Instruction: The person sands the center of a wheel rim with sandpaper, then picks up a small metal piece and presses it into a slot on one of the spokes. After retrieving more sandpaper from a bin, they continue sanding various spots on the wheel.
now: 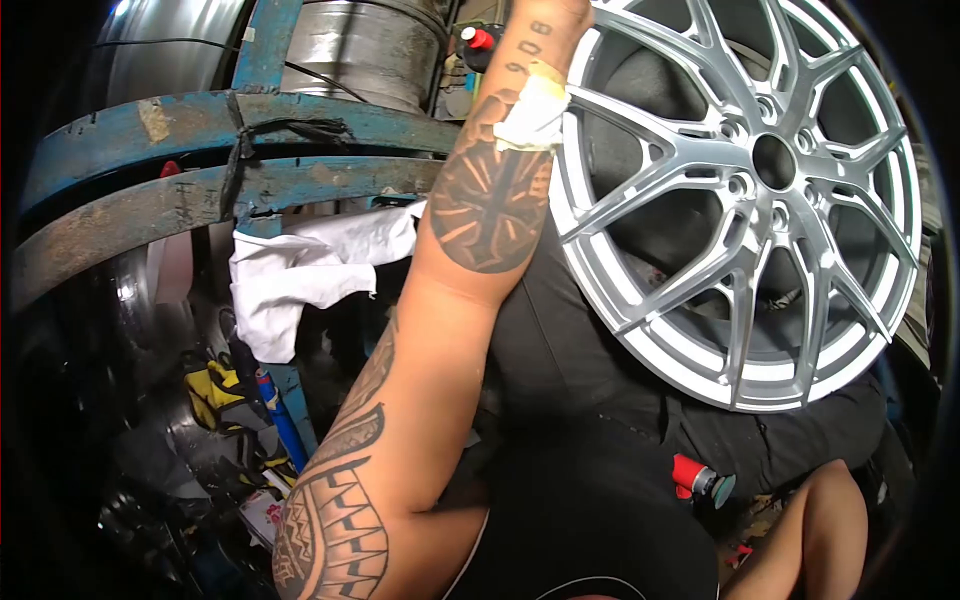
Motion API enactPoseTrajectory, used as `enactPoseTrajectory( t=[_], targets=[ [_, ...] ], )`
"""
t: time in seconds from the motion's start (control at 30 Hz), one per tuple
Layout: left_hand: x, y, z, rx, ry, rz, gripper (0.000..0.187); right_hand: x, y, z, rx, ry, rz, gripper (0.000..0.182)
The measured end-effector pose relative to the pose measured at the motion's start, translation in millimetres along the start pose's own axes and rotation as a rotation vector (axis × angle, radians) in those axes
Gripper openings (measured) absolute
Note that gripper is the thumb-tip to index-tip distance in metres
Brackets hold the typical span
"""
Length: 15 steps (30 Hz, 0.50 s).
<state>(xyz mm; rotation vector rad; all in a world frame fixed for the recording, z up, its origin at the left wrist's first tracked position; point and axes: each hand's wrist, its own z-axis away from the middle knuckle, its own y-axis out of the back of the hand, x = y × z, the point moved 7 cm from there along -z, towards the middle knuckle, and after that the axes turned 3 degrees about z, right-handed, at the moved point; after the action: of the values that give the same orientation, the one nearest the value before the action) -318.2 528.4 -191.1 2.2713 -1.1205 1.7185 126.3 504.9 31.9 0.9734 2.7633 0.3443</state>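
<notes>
My left arm reaches up the middle of the head view. My left hand [556, 9] is at the top edge, beside the rim of a silver multi-spoke alloy wheel [738, 270]; its fingers are cut off or hidden. A white-and-yellow patch [532, 112] is stuck on the forearm near the wrist. The wheel leans tilted over dark cloth, its spoked face towards me. At lower right, a bent bare limb shows, likely my right arm, but no right hand can be seen. Near it lies a red tool [694, 476] with a round greenish pad.
A worn blue metal rack [110, 140] stands at left, with a white cloth [300, 265] hung on it. Other metal wheels [365, 50] sit behind. Yellow-and-black gloves [212, 390] and a blue tube-like object [284, 420] are below. A red-capped dark bottle [480, 40] stands near my wrist.
</notes>
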Motion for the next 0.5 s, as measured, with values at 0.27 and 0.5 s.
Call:
enactPoseTrajectory(
  t=[0.27,0.5],
  targets=[
    [10.8,-39.9,34.0,-0.230,-0.064,-0.262,0.019,4.7,-11.3,14.6,0.031,0.002,-0.130,0.014],
    [5.6,-38.1,29.6,-0.236,-0.104,-0.362,0.019,6.2,-9.4,16.4,0.030,-0.012,-0.143,0.013]
  ],
)
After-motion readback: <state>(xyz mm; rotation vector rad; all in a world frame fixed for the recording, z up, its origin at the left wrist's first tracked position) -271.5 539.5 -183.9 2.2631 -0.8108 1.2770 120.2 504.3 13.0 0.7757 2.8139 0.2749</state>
